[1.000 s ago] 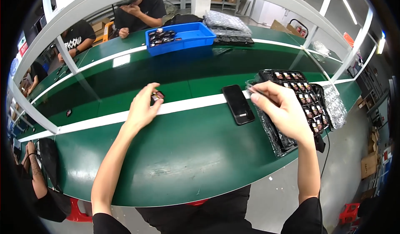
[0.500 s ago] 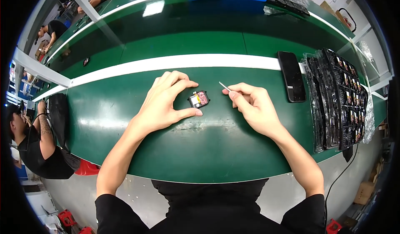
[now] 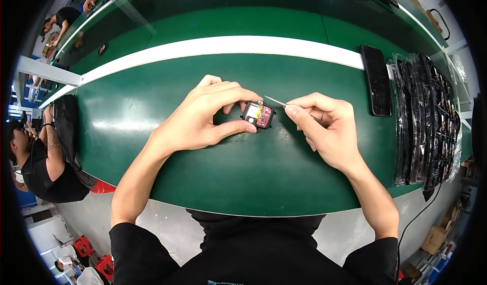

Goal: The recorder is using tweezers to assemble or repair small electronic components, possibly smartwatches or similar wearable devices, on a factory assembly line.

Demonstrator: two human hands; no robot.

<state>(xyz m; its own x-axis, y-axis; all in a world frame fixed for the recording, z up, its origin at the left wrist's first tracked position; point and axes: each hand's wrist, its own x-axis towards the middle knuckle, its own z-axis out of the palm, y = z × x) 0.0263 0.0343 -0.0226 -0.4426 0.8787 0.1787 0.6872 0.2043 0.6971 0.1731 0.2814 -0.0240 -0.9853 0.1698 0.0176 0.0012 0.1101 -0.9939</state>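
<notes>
An opened square smartwatch case (image 3: 258,114) lies face-down over the green bench, its red circuit board, silvery block and yellow tape showing. My left hand (image 3: 205,113) grips it by the edges, thumb at the near side and index finger at the far side. Between the thumb and fingers of my right hand (image 3: 327,127) is a thin pointed metal tool (image 3: 275,101); the hand hides its rear part. The tool's tip points left, close to the case's far right corner, and I cannot tell whether they touch.
A black phone (image 3: 376,82) lies at the far right. Beside it stand stacked black trays (image 3: 431,122) in clear plastic, with small parts in them. A white rail (image 3: 228,45) crosses behind the work area. Another person (image 3: 43,158) sits at the left by a black bag (image 3: 65,127).
My left hand has closed in on the watch case, which sits turned slightly. My right hand has brought the metal tool nearer to it. The whole view has shifted a little.
</notes>
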